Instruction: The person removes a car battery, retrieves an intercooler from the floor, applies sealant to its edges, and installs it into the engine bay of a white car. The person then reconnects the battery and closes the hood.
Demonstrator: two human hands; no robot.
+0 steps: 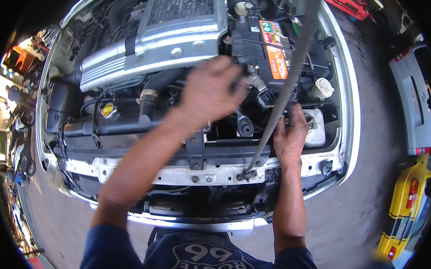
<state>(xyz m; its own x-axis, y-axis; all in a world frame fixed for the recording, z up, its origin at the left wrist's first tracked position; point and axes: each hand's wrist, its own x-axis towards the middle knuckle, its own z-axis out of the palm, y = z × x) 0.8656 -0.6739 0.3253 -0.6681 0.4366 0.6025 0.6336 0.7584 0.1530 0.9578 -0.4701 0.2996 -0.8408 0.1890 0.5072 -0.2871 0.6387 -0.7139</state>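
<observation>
My left hand (210, 88) is over the middle of the engine bay, just left of the battery. Motion smears its fingers, and a dark shape by the fingertips is too blurred to tell. My right hand (291, 133) is low between the support rod and a white plastic reservoir (316, 128). Its fingers are pinched together around a small dark part I cannot make out. A ratchet wrench (245, 126) shows its round head between my hands, behind the front crossmember. The black battery (247, 41) bears an orange label, with a metal terminal clamp (258, 80) at its near side.
The grey support rod (282, 96) slants up from the white front crossmember (213, 178), close to my right hand. A silver intercooler (180, 11) covers the engine at left. The radiator cap (108, 110) is yellow. Parked vehicles, one a yellow car (410, 193), stand at right.
</observation>
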